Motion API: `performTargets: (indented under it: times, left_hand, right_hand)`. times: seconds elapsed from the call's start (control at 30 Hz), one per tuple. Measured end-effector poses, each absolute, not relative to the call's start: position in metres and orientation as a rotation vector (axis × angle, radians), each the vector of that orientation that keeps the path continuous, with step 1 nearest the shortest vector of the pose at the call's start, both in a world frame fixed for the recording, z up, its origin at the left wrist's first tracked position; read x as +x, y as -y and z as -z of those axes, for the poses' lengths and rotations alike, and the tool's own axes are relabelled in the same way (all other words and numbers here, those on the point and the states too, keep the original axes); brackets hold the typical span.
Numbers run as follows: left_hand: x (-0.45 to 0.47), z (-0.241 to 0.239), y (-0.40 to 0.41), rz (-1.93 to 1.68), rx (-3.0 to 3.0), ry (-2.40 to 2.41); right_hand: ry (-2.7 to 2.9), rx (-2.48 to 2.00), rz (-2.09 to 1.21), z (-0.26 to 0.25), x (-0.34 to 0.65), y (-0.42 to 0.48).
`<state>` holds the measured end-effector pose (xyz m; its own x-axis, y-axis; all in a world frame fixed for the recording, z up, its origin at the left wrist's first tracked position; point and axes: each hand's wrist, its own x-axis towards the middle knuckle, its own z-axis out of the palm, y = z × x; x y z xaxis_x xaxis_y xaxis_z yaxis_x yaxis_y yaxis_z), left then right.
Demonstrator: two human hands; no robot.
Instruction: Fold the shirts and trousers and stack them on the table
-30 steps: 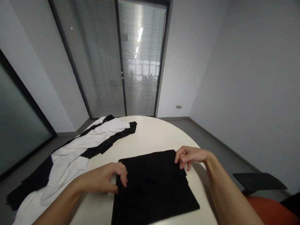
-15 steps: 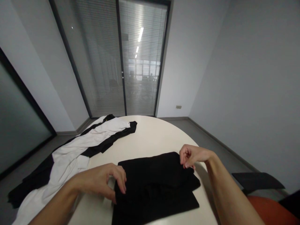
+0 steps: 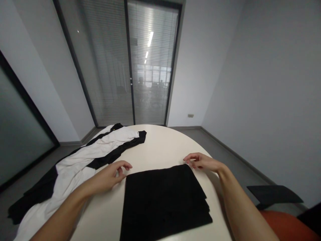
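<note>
On the white worktop (image 3: 160,147), the folded black garment (image 3: 164,199) lies flat between my left hand (image 3: 114,172) and right hand (image 3: 200,161), both loosely spread, empty, at its far corners.

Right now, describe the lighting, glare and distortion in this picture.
Head view: soft, even light; bright strip lights show at the blinds; the black cloth shows almost no fold detail; wall lines splay outward, a wide-lens stretch.

Grey walls (image 3: 263,83), slatted blinds (image 3: 150,67) behind glass doors (image 3: 130,80), round white table (image 3: 163,144), orange chair (image 3: 283,224)
</note>
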<state>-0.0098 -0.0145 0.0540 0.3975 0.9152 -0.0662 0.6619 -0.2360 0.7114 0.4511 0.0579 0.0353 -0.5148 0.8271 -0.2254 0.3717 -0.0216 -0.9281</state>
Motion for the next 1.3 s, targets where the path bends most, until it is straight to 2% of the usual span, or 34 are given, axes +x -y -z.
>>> performTargets:
  times: [0.17, 0.4, 0.5, 0.7, 0.97, 1.3]
  left_hand:
    - [-0.013, -0.034, 0.009, -0.338, 1.978, -1.360]
    - [0.002, -0.040, 0.013, -0.291, 1.875, -1.290]
    - [0.003, -0.035, 0.007, -0.396, 1.778, -1.264]
    - [0.002, -0.005, -0.017, -0.860, 1.763, -1.459]
    - [-0.007, -0.012, -0.013, -0.747, 1.949, -1.400]
    - [0.007, 0.005, -0.024, -0.985, 1.903, -1.458]
  right_hand:
    - [2.080, -1.300, -1.666, -0.029, 0.447, -0.060]
    - [2.120, -1.215, -1.551, -0.032, 0.432, -0.058]
    - [2.078, -1.212, -1.422, -0.029, 0.426, -0.062]
    - [1.749, -1.202, -1.147, -0.002, 0.409, -0.081]
    - [1.840, -1.195, -0.970, 0.012, 0.409, -0.088]
    - [1.964, -1.269, -0.812, 0.009, 0.405, -0.087]
